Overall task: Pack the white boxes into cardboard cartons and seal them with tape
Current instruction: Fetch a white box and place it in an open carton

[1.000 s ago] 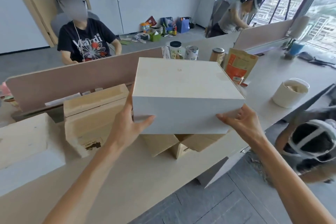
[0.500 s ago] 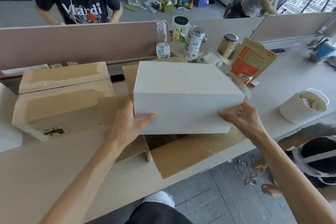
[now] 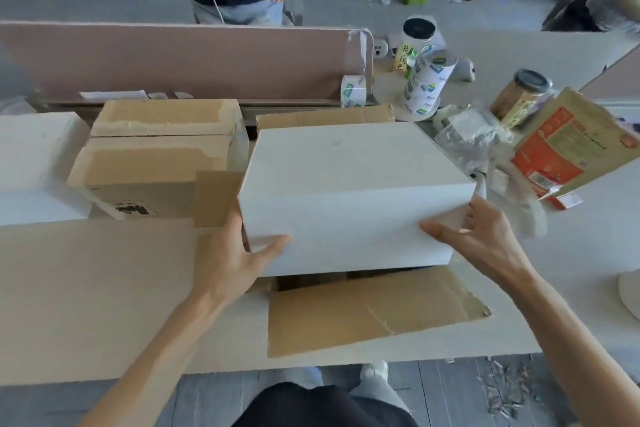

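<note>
A large white box (image 3: pixel 349 184) sits in the mouth of an open cardboard carton (image 3: pixel 363 312), whose flaps lie spread flat on the desk. My left hand (image 3: pixel 235 260) grips the box's near left corner, thumb across the front face. My right hand (image 3: pixel 481 239) holds the near right corner, thumb on the front and fingers round the side. A second white box (image 3: pixel 34 163) lies at the far left. Beside it stands a taped carton (image 3: pixel 156 156). Two rolls of printed tape (image 3: pixel 353 91) (image 3: pixel 427 83) stand behind the box.
A brown divider panel (image 3: pixel 173 59) runs along the back of the desk, with a person standing behind it. Jars (image 3: pixel 519 97), a plastic bag (image 3: pixel 474 139) and an orange pouch (image 3: pixel 568 146) crowd the right. A white tub's edge (image 3: pixel 630 288) shows at far right.
The camera has tipped downward. The white box has sunk lower into the open carton while both hands keep their hold on its near corners.
</note>
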{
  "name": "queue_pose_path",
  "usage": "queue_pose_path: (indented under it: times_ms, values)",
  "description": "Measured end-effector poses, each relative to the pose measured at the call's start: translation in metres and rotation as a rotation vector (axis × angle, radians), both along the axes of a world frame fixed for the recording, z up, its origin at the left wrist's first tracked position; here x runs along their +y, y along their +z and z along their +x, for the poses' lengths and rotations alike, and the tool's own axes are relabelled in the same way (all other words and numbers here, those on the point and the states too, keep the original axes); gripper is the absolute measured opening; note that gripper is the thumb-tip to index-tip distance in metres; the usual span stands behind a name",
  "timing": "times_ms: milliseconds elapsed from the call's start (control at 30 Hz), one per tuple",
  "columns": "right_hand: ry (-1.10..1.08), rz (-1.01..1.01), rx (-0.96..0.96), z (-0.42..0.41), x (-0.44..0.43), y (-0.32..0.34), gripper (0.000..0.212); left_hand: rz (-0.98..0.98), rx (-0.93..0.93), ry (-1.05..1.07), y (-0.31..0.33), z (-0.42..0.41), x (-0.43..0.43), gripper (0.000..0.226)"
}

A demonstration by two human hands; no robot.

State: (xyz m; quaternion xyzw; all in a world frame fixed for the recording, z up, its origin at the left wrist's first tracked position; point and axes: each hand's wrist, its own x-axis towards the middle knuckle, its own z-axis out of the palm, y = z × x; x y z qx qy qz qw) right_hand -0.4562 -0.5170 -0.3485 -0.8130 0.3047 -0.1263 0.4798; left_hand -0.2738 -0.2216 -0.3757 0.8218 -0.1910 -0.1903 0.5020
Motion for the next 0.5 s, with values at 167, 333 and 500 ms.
queue_pose_path:
  times_ms: [167, 333, 500]
  values:
    - [0.102, 0.013, -0.023, 0.008, -0.029, -0.014, 0.034, 0.011, -0.023, 0.092, 0.000, -0.022, -0.015, 0.078]
    - [0.178, 0.017, -0.028, 0.008, -0.046, -0.028, 0.036, 0.031, -0.064, 0.135, -0.005, -0.037, -0.023, 0.073]
    - [0.176, 0.019, -0.028, 0.009, -0.053, -0.034, 0.038, 0.038, -0.058, 0.142, -0.016, -0.036, -0.029, 0.077]
